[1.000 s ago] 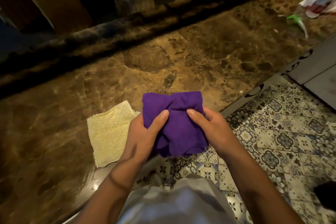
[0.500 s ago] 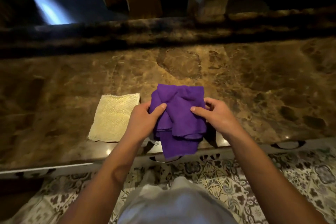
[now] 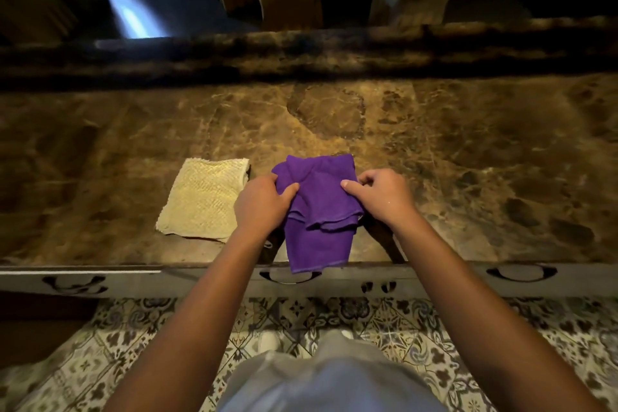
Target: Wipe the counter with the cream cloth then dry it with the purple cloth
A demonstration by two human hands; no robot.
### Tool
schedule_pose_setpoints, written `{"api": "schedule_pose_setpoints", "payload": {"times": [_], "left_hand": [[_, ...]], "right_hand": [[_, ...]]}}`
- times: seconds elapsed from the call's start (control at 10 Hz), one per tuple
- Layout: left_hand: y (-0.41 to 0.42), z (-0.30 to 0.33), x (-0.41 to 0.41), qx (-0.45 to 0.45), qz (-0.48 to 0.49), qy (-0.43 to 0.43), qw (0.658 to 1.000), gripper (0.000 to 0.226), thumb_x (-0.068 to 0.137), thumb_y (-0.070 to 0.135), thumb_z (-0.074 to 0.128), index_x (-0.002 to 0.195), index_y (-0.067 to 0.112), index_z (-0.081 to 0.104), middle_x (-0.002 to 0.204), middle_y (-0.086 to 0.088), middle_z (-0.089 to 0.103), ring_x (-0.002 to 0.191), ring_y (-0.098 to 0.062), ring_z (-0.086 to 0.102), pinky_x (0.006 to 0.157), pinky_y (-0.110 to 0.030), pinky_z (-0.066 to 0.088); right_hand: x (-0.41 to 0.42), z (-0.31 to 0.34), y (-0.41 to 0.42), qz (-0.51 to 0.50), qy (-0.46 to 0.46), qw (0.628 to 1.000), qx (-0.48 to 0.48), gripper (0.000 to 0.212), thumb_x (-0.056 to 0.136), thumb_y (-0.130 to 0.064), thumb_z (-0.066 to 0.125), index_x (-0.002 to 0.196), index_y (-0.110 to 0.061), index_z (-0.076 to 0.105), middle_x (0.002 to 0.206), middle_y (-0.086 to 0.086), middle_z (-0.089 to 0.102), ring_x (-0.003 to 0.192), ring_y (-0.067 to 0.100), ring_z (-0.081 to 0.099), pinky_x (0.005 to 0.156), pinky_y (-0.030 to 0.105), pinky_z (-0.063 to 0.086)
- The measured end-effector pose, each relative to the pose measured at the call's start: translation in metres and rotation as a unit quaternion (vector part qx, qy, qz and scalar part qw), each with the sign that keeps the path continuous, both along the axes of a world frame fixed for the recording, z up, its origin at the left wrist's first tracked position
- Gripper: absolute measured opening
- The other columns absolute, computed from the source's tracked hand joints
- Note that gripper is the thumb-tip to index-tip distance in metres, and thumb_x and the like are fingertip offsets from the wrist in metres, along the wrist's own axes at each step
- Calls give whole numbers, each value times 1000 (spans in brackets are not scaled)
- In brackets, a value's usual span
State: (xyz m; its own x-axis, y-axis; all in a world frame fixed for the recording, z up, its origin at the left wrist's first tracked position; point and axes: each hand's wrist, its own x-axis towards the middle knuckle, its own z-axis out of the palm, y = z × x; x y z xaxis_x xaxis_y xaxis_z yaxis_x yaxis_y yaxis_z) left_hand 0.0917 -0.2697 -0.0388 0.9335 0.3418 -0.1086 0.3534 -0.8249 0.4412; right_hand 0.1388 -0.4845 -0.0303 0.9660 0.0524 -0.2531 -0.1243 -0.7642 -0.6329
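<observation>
Cream cloth [image 3: 204, 199] lies flat, set aside on counter [image 3: 468, 150]; wiping judged done. Left hand [image 3: 262, 204] and right hand [image 3: 381, 194] pinch bunched purple cloth [image 3: 321, 211] just right of it. Drying not begun.

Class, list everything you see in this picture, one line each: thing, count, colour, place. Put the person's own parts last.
counter: one, brown marble, across the middle
raised ledge: one, dark marble, along the counter's far edge
cream cloth: one, cream, flat on the counter left of the hands
purple cloth: one, purple, bunched in both hands, its lower end over the counter's near edge
floor tiles: many, patterned white and grey, below the counter
left hand: one, gripping the purple cloth
right hand: one, pinching the purple cloth
</observation>
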Motion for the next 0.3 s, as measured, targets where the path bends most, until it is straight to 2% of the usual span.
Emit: {"api": "schedule_pose_setpoints", "payload": {"times": [0.1, 0.2, 0.3], "left_hand": [[6, 0, 1, -29, -23, 13, 999, 44, 92, 56, 62, 76, 15, 60, 75, -4, 64, 79, -30, 67, 62, -36, 45], [8, 11, -5, -45, -36, 17, 998, 48, 92, 62, 58, 101, 15, 66, 95, -7, 73, 92, -31, 69, 72, -39, 52], [8, 22, -22, -8, -47, -16, 999, 50, 92, 63, 54, 125, 25, 58, 117, -1, 70, 104, -29, 69, 77, -38, 51]], "right_hand": [[-3, 0, 1, -6, -4, 1000, -8, 39, 83, -55, 71, 81, -17, 76, 78, 3, 73, 79, 24, 68, 66, 33, 47], [-11, 9, 4, -30, -21, 999, -39, 38, 85, -58, 64, 92, -22, 72, 88, 0, 73, 90, 25, 68, 69, 33, 45], [-25, 20, 6, -61, -87, 992, -62, 41, 88, -56, 57, 117, -28, 63, 111, -2, 70, 103, 25, 65, 78, 36, 48]]}}
